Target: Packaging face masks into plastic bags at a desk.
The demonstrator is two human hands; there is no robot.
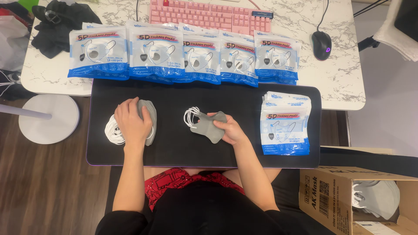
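1. Left hand (132, 121): palm down, fingers curled over a stack of grey masks (149, 121) on the black mat (174, 148). White ear loops (114, 130) spill out at the hand's 9 o'clock.
2. Right hand (230, 129): thumb and fingers closed on a single grey mask (209, 126), held flat just above or on the mat; cannot tell which. Its white loops (190, 116) fan out at 10 o'clock from the hand.
3. The two hands are well apart, stack at 9 o'clock of the held mask.
4. Row of five blue-and-white pouches (191, 61) along the mat's 12 o'clock edge, overlapping, resting on the marble table (344, 78).
5. Pile of the same pouches (285, 126) at 3 o'clock of the right hand, on the mat's right end.
6. Pink keyboard (209, 15) at 12 o'clock beyond the pouch row; black mouse (321, 45) at 1 o'clock.
7. Black cloth heap (56, 26) on the table's far left corner, 11 o'clock.
8. Open cardboard box (348, 200) at 5 o'clock, beside the person's lap, with grey masks inside (379, 198).
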